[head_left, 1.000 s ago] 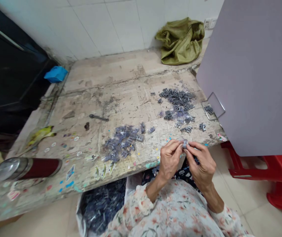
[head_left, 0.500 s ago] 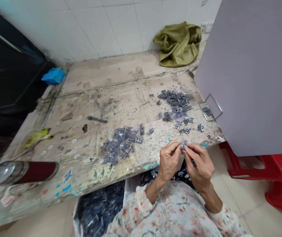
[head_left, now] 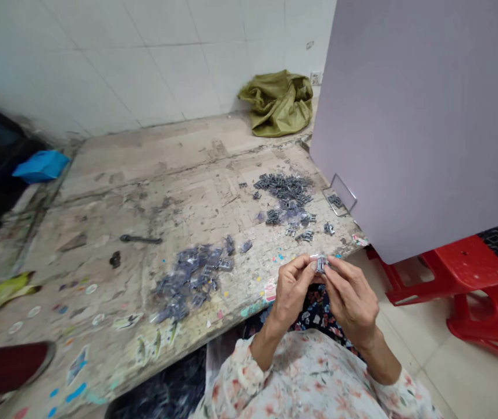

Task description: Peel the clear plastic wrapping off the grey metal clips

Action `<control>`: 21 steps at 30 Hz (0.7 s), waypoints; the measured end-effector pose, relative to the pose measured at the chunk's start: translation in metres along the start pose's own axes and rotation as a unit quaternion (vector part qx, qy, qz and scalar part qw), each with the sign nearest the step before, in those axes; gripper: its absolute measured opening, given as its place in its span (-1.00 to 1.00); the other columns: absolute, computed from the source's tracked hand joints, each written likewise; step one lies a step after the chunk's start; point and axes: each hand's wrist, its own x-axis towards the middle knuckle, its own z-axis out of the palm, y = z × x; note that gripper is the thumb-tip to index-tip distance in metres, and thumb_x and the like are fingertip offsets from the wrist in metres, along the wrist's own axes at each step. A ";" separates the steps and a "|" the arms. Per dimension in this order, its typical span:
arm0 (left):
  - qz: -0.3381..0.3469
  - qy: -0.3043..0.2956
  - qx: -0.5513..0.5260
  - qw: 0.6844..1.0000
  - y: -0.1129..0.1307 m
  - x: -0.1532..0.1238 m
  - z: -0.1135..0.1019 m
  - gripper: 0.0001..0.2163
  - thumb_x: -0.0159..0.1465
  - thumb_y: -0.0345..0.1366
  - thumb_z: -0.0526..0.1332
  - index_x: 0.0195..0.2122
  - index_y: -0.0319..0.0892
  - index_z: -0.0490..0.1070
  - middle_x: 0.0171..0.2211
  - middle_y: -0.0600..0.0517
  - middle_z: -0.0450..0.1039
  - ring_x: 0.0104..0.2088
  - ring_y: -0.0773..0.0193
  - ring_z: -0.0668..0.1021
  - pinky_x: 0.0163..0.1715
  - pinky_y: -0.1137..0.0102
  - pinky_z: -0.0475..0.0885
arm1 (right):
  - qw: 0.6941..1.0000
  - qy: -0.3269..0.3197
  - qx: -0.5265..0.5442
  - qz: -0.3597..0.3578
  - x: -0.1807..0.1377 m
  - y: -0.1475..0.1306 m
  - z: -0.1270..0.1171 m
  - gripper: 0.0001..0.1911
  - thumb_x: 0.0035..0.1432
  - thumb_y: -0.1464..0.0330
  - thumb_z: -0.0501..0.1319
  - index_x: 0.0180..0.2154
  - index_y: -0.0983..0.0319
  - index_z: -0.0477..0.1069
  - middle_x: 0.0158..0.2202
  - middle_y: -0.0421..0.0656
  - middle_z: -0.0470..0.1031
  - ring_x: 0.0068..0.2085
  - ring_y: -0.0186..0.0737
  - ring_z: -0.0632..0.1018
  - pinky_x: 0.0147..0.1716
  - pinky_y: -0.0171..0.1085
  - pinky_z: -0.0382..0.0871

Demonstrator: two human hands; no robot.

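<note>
White tiles back a scarred table (head_left: pixel 144 174); just off its near edge a small part (head_left: pixel 321 263) sits between the fingertips of both hands; the left hand (head_left: pixel 290 289) pinches it from one side, the right hand (head_left: pixel 351 298) from the other, fingers closed on it; on the table lie a near heap (head_left: pixel 192 276) and a far heap (head_left: pixel 286 189) of like pieces; a green sack (head_left: pixel 277 102) slumps by the wall, a blue cloth (head_left: pixel 39 164) at the left; red stools (head_left: pixel 471 279) stand beneath a grey panel (head_left: pixel 427 116).

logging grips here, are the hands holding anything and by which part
Yes: one small grey piece, pinched between the fingertips of the left hand and the right hand, each at its own end of it.
</note>
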 end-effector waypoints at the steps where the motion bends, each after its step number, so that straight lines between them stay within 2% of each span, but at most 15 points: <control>1: -0.001 -0.014 0.003 1.000 0.000 0.000 0.001 -0.77 0.20 -0.16 0.32 -0.31 -0.26 0.54 -0.40 0.02 0.51 -0.38 0.33 0.51 -0.26 0.43 0.49 | 1.000 -0.005 -0.004 -0.007 -0.002 0.001 -0.004 -0.50 0.15 0.61 0.24 0.12 0.22 0.36 -0.01 0.05 0.53 0.03 -0.10 0.55 -0.05 -0.13 0.55; 6: -0.006 -0.064 0.049 0.997 0.002 -0.002 0.009 -0.76 0.21 -0.14 0.30 -0.30 -0.26 0.52 -0.38 0.02 0.50 -0.36 0.30 0.52 -0.29 0.42 0.49 | 0.999 -0.018 -0.010 -0.030 -0.008 0.004 -0.020 -0.50 0.18 0.61 0.19 0.14 0.25 0.33 0.05 0.07 0.49 0.10 -0.08 0.51 0.01 -0.10 0.54; 10: 0.005 -0.104 0.107 0.989 0.005 -0.002 0.020 -0.75 0.22 -0.12 0.28 -0.30 -0.24 0.52 -0.40 0.05 0.49 -0.37 0.32 0.50 -0.32 0.48 0.44 | 1.000 -0.009 0.000 0.016 -0.004 -0.002 -0.038 -0.67 0.21 0.60 0.16 0.00 0.29 0.39 0.00 0.07 0.51 0.07 -0.13 0.52 0.00 -0.15 0.53; 13: 0.014 -0.160 0.149 0.976 0.006 -0.001 0.030 -0.74 0.21 -0.10 0.28 -0.32 -0.23 0.52 -0.43 0.06 0.46 -0.38 0.31 0.47 -0.35 0.50 0.42 | 0.999 -0.010 0.004 0.051 -0.002 -0.009 -0.058 -0.76 0.25 0.55 0.14 -0.05 0.27 0.38 -0.03 0.03 0.52 0.03 -0.17 0.53 -0.02 -0.17 0.53; 18: 0.029 -0.278 0.185 0.942 0.004 -0.003 0.050 -0.74 0.28 -0.11 0.21 -0.27 -0.21 0.52 -0.38 0.03 0.45 -0.34 0.28 0.47 -0.33 0.49 0.41 | 0.992 -0.003 -0.036 0.119 -0.011 -0.022 -0.095 -0.55 0.27 0.50 0.11 0.18 0.29 0.22 -0.05 0.04 0.48 -0.02 -0.15 0.53 -0.06 -0.18 0.54; 21: 0.049 -0.326 0.204 0.922 0.003 -0.005 0.063 -0.76 0.31 -0.14 0.16 -0.25 -0.19 0.51 -0.32 0.00 0.46 -0.29 0.25 0.49 -0.27 0.47 0.41 | 0.987 0.009 -0.029 0.157 -0.017 -0.029 -0.111 -0.56 0.25 0.50 0.11 0.17 0.26 0.27 -0.12 0.01 0.45 -0.13 -0.21 0.54 -0.19 -0.28 0.57</control>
